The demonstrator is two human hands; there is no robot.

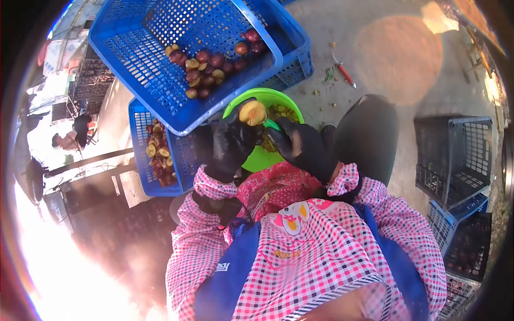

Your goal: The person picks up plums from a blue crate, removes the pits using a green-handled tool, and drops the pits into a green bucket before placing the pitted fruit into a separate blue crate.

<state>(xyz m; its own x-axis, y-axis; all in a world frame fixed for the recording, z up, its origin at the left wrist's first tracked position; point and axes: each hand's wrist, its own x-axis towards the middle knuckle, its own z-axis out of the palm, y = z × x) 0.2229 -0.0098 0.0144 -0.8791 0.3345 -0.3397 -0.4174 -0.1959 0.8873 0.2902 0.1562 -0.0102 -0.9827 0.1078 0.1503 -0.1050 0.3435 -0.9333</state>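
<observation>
My left hand [231, 142], in a black glove, is closed around a cut plum [252, 113] whose yellow flesh faces up. My right hand [300, 143], also gloved in black, grips a small green-handled tool [272, 125]; its working end is against or close to the plum, and I cannot make out its kind. Both hands are above a bright green bucket [262, 160] with small yellowish-brown bits inside. Just beyond, a tilted blue crate [134, 64] holds whole dark red plums [217, 60] and some cut ones.
Left of the bucket, another blue crate [140, 184] contains halved plums [156, 147]. A red-handled tool [346, 75] lies on the concrete floor among small scraps. Stacked crates [447, 160] stand at the right. Another person [72, 139] is at far left.
</observation>
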